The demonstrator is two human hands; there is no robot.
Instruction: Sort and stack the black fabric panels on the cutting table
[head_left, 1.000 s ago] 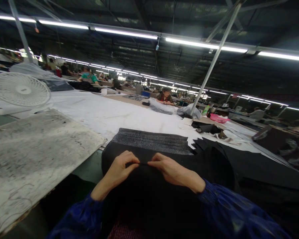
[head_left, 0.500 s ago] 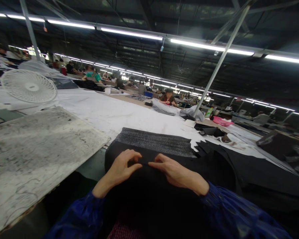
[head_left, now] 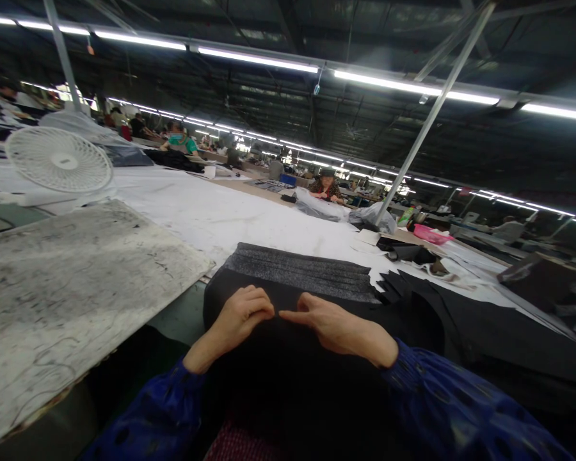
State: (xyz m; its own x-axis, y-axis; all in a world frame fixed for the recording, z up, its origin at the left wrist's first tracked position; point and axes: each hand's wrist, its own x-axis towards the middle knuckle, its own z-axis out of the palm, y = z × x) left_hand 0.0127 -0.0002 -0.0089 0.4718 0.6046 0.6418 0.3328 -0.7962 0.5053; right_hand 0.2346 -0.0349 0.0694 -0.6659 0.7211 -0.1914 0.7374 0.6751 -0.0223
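Black fabric (head_left: 288,346) drapes over the near edge of the table, under both hands. My left hand (head_left: 242,317) pinches the black fabric with thumb and fingertips together. Just to its right, my right hand (head_left: 333,323) has its thumb and fingers closed on the same cloth, the fingertips almost meeting those of the left. The exact fold between them is too dark to make out. Behind the hands lies a speckled grey strip (head_left: 300,272) along the far side of the fabric. More black cloth pieces (head_left: 489,320) spread to the right.
A stained pale board (head_left: 77,275) juts out on my left, with a white fan (head_left: 60,159) behind it. White sheeting (head_left: 211,205) covers the table ahead. A metal pole (head_left: 432,118) rises at the right, near a pink basket (head_left: 432,234). Other people sit farther back.
The left thumb and fingers have closed from a spread into a pinch. The right fingertips have moved slightly left, narrowing the gap between the hands. The view has shifted slightly.
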